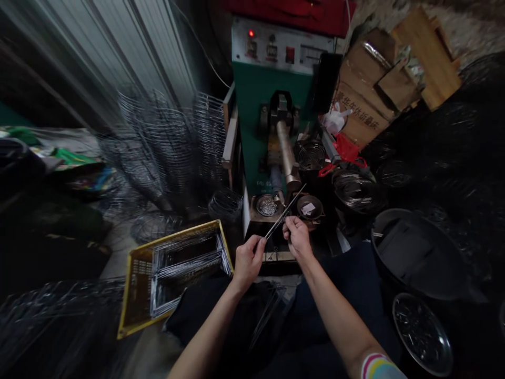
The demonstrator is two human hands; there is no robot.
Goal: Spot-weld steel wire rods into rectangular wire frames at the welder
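Observation:
My left hand (pixel 248 261) is closed, thumb against fingers, on one end of a thin metal wire piece (pixel 284 212). The piece slants up and right toward the electrode arms (pixel 284 147) of a green machine, which looks like a spot welder. My right hand (pixel 299 239) is pinched just right of the wire piece; whatever lies between its fingertips is too small and dark to make out. Just beyond my hands, a round dish (pixel 266 206) holds small shiny metal bits. Another dark dish (pixel 315 211) has pale paper scraps in it.
To the left a yellow crate (pixel 128 295) holds wire frames. Stacks of round wire racks (pixel 158 137) stand behind it. On the right are a large black tub (pixel 379 252), a metal bowl (pixel 422 331) with small pieces, and cardboard boxes (pixel 363 100). The machine's panel (pixel 284 47) shows a red light.

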